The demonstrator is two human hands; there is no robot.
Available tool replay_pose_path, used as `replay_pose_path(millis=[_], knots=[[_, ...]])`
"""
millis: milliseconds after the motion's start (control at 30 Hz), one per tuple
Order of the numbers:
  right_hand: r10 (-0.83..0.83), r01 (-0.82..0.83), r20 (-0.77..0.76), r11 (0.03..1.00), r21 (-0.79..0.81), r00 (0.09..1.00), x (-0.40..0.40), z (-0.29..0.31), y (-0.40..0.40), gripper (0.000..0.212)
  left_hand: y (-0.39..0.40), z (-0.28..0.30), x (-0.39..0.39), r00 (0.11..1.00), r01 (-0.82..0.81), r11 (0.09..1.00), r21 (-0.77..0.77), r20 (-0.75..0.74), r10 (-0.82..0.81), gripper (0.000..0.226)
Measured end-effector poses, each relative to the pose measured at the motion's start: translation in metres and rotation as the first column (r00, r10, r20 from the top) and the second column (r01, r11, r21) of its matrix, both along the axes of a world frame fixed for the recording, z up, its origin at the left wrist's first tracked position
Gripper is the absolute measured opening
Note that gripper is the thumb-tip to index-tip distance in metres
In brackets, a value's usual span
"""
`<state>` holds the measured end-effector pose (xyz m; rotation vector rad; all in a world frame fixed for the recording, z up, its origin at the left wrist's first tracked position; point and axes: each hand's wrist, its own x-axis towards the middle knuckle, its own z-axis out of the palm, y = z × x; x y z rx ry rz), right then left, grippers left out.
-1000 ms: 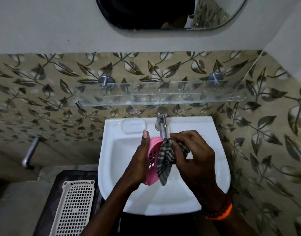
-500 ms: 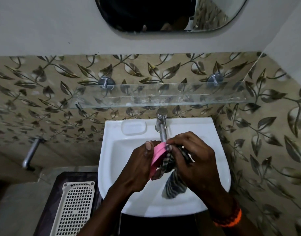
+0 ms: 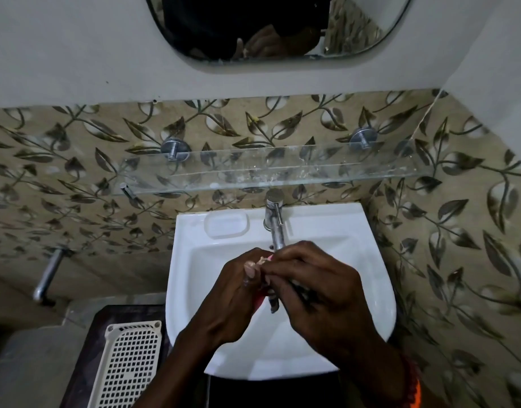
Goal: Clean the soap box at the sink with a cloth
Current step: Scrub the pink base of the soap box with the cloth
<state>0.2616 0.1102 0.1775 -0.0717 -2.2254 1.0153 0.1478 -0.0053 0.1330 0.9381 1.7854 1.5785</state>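
both hands [image 3: 283,293] have closed together, gripping soap box [image 3: 260,300] and cloth [image 3: 274,303] under tap [image 3: 275,231].

No text, label, brand, number or sign can be read anywhere in the view.
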Motion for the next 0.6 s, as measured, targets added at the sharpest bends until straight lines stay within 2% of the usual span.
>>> replay_pose_path(millis=[67,133,300,367,467,533,600], knots=[[-0.094,0.097,0.047,0.993,-0.067,0.994,-0.004,0.0,0.014,0.018,-0.002,-0.002,0.0,0.997,0.03,1.0,-0.002,-0.076,-0.03,0.079],[-0.142,0.147,0.08,0.987,-0.066,0.987,-0.004,-0.001,0.024,0.018,-0.002,0.001,0.0,0.985,0.028,0.999,-0.026,-0.172,-0.032,0.07],[0.056,-0.056,0.006,0.998,-0.008,0.998,0.005,-0.001,0.006,0.02,0.001,0.006,0.002,0.973,0.052,0.998,-0.025,-0.223,-0.056,0.083],[0.006,-0.002,0.042,0.994,-0.106,0.999,0.0,-0.003,0.02,0.018,0.001,0.007,0.001,0.969,0.056,0.998,-0.034,-0.239,-0.063,0.081],[-0.085,0.109,0.109,0.966,-0.236,0.99,-0.003,-0.005,0.033,0.015,0.0,0.009,0.001,0.955,0.045,0.997,-0.067,-0.291,-0.063,0.063],[0.01,0.015,0.081,0.955,-0.297,0.997,-0.002,-0.005,0.021,0.016,0.002,0.009,0.001,0.971,0.052,0.996,-0.077,-0.231,-0.068,0.062],[0.093,-0.079,0.022,0.936,-0.344,0.995,0.0,-0.005,0.006,0.017,0.001,0.008,0.001,0.97,0.025,0.997,-0.071,-0.239,-0.041,0.056]])
